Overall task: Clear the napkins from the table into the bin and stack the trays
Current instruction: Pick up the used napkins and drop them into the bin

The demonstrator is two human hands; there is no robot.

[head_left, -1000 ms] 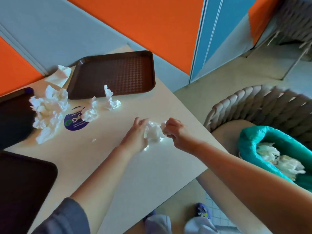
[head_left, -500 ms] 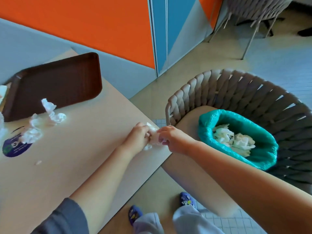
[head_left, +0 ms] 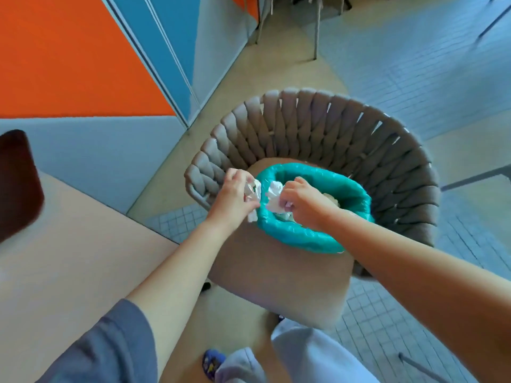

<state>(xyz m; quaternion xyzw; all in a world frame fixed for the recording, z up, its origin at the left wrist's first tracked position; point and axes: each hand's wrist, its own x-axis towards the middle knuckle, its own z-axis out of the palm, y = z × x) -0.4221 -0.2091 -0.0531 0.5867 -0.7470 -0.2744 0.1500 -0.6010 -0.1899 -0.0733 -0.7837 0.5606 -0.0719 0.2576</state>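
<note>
A bin lined with a teal bag [head_left: 293, 233] stands on the seat of a woven grey chair [head_left: 318, 128]. My left hand [head_left: 235, 199] is at the bin's left rim, shut on a crumpled white napkin [head_left: 253, 190]. My right hand [head_left: 302, 204] is over the bin's opening, shut on another crumpled white napkin [head_left: 273, 199]. More white napkins lie inside the bin, mostly hidden by my right hand. A corner of a dark brown tray [head_left: 16, 183] shows at the left edge, on the beige table [head_left: 69, 258].
The chair's tan seat [head_left: 276, 272] sits just right of the table's corner. Orange, blue and grey wall panels [head_left: 83, 64] rise behind the table. Metal chair legs [head_left: 318, 29] stand on the tiled floor at the top. My legs and a shoe [head_left: 213, 363] are below.
Both hands have carried the napkins from the table's edge rightward to the bin. The view has swung right, so the table's napkins and most of the tray have left the frame.
</note>
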